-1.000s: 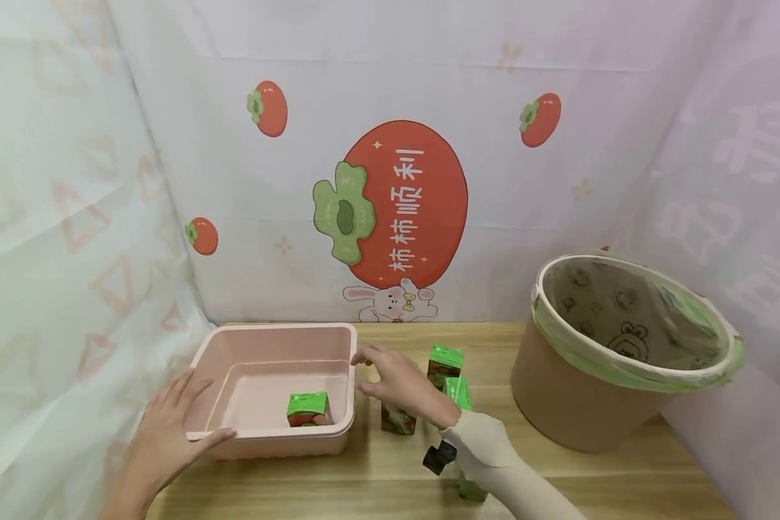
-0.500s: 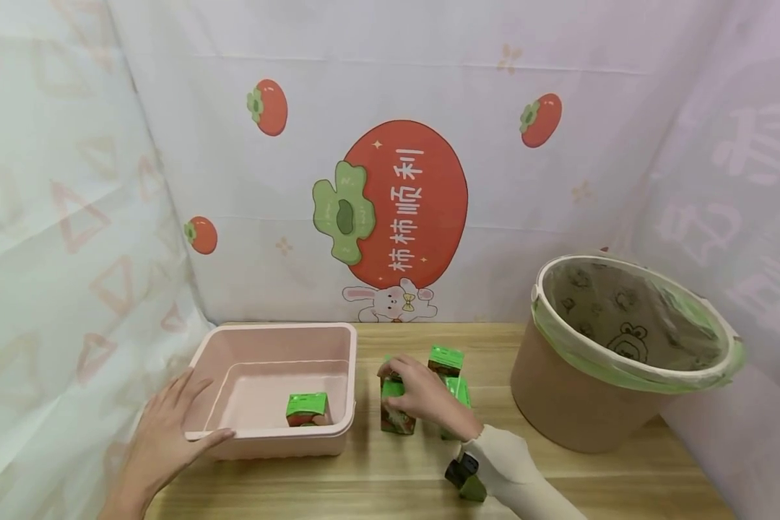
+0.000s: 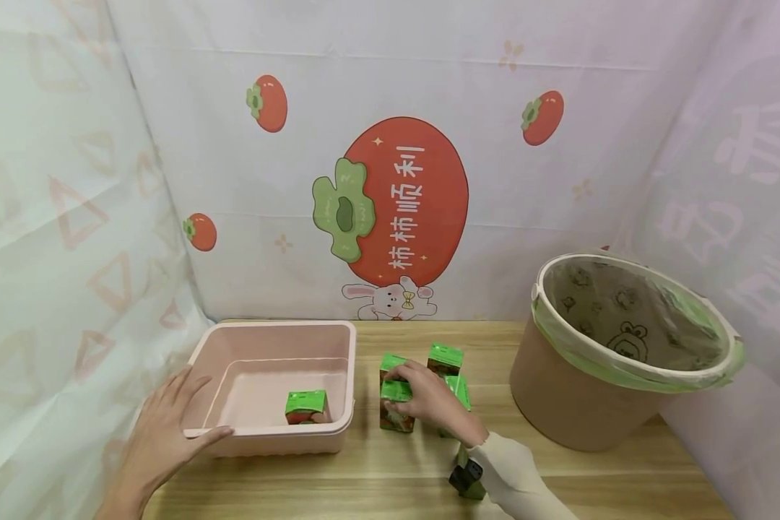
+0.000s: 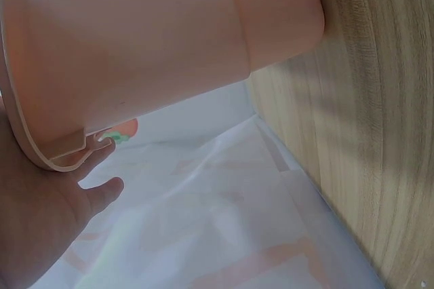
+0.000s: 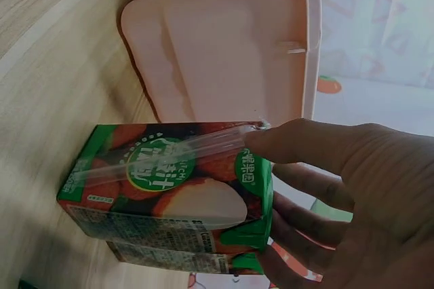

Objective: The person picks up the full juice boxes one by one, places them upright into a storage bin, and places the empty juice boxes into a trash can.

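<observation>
My right hand holds the top of a lychee juice carton, thumb on the straw side and fingers across the far side. The carton stands on the table, green top up, its clear straw attached to its face. Directly behind it is a second carton. My left hand rests on the near-left corner of a pink plastic basin, fingers spread and fairly straight, thumb along the front rim. Inside the basin sits another juice carton.
Right of the held carton stand two more cartons, a rear one and a nearer one partly hidden by my arm. Another carton is under my sleeve. A lined pink bucket stands at the right. Printed cloth encloses the table.
My right hand has moved right, from beside the basin's rim to the cartons, and now holds the top of the nearer one. The left hand has stayed on the basin.
</observation>
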The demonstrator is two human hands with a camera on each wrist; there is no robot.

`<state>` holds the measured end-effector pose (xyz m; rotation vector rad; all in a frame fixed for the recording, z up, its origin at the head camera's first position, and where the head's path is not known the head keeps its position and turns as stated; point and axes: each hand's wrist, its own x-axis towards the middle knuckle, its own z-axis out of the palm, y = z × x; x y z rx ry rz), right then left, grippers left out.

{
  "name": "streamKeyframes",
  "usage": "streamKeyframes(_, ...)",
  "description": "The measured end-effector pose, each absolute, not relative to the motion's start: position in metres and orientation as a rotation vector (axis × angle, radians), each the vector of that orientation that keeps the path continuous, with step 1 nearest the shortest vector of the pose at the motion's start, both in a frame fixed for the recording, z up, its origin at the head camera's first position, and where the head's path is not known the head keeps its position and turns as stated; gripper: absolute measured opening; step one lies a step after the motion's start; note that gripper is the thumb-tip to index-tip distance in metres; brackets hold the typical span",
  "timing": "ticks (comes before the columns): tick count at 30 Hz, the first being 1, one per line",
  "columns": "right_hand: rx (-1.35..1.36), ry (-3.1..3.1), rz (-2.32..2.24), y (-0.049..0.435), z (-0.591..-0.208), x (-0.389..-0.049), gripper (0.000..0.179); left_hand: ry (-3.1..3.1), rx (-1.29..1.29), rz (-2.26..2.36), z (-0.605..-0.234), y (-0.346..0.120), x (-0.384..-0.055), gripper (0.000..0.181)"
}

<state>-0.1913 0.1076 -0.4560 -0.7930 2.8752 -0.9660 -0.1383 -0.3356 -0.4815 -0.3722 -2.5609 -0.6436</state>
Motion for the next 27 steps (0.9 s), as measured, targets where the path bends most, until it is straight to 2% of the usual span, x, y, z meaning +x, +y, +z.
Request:
streamKeyframes(15,-0.795,2.96,-0.826,0.1046,-0.4594,-0.1919,0.041,-2.564,-0.382,-0.637,-0.4816,-0.3368,-0.1367,0.093)
streamKeyframes(27,-0.801,2.912,-0.879,0.1049,-0.4562,-0.1982,0.04,-2.565,-0.384,-0.644,-0.4803,-0.3363,-0.1362,0.091)
